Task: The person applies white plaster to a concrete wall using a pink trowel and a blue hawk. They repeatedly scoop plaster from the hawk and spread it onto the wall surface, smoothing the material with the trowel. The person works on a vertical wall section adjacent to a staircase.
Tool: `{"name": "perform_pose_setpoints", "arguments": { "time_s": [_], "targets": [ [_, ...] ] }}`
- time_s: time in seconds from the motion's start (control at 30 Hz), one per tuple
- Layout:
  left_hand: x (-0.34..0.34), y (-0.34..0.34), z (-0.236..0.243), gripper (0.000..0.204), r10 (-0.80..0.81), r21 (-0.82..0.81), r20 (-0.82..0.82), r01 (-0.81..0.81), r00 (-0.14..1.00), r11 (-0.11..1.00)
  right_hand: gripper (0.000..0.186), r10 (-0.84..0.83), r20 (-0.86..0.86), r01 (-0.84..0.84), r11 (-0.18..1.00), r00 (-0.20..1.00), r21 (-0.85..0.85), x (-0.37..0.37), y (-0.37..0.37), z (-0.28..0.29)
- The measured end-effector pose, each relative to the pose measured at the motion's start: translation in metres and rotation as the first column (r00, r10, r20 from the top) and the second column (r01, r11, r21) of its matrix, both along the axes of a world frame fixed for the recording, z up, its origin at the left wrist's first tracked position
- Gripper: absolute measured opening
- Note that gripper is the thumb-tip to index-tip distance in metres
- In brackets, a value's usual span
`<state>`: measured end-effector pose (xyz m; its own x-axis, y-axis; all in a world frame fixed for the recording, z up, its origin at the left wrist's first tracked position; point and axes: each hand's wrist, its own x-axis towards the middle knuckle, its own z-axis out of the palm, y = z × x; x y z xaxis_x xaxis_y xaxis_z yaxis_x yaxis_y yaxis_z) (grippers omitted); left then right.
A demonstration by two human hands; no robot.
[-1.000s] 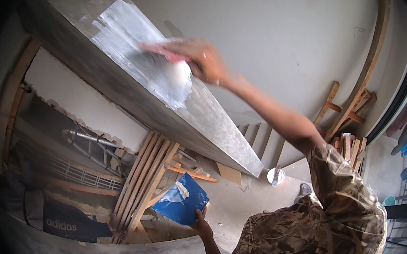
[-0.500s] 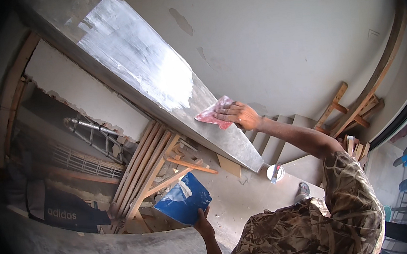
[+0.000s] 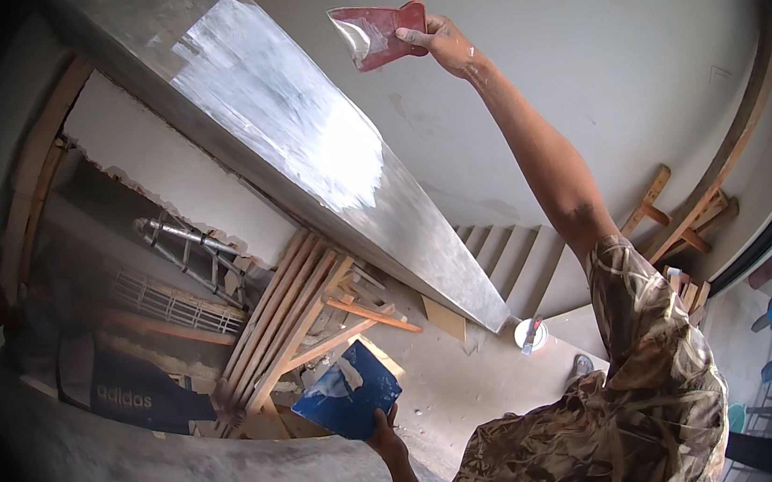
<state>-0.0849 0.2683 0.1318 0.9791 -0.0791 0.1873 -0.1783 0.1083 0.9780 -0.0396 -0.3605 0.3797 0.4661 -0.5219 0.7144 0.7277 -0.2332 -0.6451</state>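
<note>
Red spreader [image 3: 379,37] off white-smeared beam [image 3: 404,230]; fingers of right hand [image 3: 449,48] clamped on it, of left hand [image 3: 386,434] on blue board [image 3: 356,404].

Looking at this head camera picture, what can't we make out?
In the head view:
Right hand: some fingers are hidden behind the red scraper.
Left hand: some fingers are hidden behind the blue board.
Grey beam: upper end cut off by the top edge.
White bucket: contents too small to tell, partly covered by a tool.
</note>
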Motion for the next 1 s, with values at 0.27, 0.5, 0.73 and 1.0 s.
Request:
{"name": "perform_pose_setpoints", "arguments": {
  "time_s": [0.27, 0.5, 0.73, 1.0],
  "targets": [
    [-0.031, -0.02, -0.002, 0.049, 0.122, -0.018, -0.035, -0.123, 0.992, 0.992, 0.03, 0.364, 0.018, -0.362, 0.93, 0.931, -0.056, 0.055, -0.021, 0.033],
    [-0.064, -0.048, -0.007, 0.056, 0.201, 0.001, -0.063, -0.201, 0.978, 0.98, 0.034, 0.489, -0.005, -0.481, 0.856, 0.872, -0.19, 0.085, -0.025, 0.026],
    [-0.087, -0.072, -0.001, 0.056, 0.212, 0.034, -0.032, -0.211, 0.977, 0.977, 0.038, 0.457, 0.002, -0.446, 0.868, 0.889, -0.216, 0.09, -0.027, -0.022],
    [-0.092, -0.095, 0.012, 0.048, 0.222, 0.091, -0.014, -0.22, 0.975, 0.971, 0.03, 0.508, -0.082, -0.515, 0.839, 0.857, -0.176, 0.088, -0.019, -0.111]
  ]
}}
